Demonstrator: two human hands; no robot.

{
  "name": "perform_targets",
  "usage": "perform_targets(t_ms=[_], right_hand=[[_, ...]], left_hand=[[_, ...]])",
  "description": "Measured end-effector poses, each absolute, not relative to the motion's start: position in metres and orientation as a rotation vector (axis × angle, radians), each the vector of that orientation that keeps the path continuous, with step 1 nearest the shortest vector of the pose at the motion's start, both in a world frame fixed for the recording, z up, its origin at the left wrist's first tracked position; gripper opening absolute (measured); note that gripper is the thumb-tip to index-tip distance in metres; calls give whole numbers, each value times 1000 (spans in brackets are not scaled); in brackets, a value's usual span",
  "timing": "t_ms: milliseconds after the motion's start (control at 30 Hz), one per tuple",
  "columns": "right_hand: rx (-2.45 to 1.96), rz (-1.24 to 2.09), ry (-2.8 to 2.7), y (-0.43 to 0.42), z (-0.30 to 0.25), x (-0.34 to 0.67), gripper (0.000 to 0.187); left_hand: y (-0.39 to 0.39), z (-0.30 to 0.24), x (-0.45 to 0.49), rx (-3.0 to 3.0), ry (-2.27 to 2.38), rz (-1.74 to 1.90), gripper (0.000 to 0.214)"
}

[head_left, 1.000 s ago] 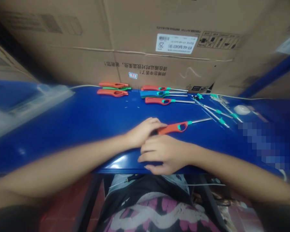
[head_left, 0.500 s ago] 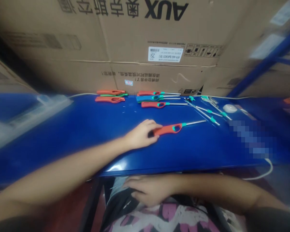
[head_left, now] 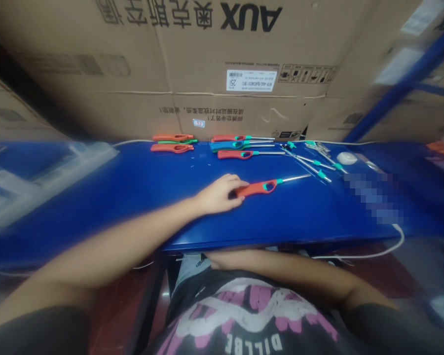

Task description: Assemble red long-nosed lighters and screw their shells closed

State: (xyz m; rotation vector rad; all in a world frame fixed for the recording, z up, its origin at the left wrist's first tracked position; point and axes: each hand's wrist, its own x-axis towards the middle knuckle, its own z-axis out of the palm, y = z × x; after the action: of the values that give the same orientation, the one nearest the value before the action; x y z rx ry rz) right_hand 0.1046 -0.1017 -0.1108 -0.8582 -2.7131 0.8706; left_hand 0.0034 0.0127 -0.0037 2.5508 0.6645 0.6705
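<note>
My left hand (head_left: 222, 195) is closed on the handle end of a red long-nosed gas lighter (head_left: 257, 188) with a teal trigger and collar. Its metal tube points right, low over the blue table (head_left: 192, 222) or resting on it; I cannot tell which. Down at my lap, below the table edge, is my right hand (head_left: 225, 258), its fingers mostly hidden. Beyond the left hand lie a red lighter (head_left: 227, 155) and a blue lighter (head_left: 222, 146), fitted with tubes, and an orange handle (head_left: 166, 148) without a tube.
Several loose metal tubes with teal parts (head_left: 320, 173) lie at the right, near a white round object (head_left: 347, 158). A large cardboard box (head_left: 192, 64) stands along the back. Clear plastic trays (head_left: 59, 182) are at the left. A white cable (head_left: 399, 241) hangs at the front right.
The view has shifted, so the table sits slightly higher in the picture. My left hand keeps its hold on the lighter. My right hand has drawn back under the table edge.
</note>
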Motion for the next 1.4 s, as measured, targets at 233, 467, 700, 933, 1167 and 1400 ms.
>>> perform_targets(t_ms=[233,467,700,933,1167,1400], right_hand=[[-721,835,-2731,-128,-78,132,33],[-692,1173,-2022,-139,-7,170,14],[-811,841,-1498,-46,68,206,30],[-805,285,-1661,19,65,207,25],[-713,58,-1711,2,34,200,19],[-695,-3,-1751,-1,34,202,16]], left_hand=[[15,-3,3,2574,638,680,42],[14,-4,4,2542,645,715,42],[14,-1,3,2502,622,699,41],[14,-2,3,2497,633,702,42],[9,1,-1,2512,586,641,38],[10,-1,-3,2532,536,637,32]])
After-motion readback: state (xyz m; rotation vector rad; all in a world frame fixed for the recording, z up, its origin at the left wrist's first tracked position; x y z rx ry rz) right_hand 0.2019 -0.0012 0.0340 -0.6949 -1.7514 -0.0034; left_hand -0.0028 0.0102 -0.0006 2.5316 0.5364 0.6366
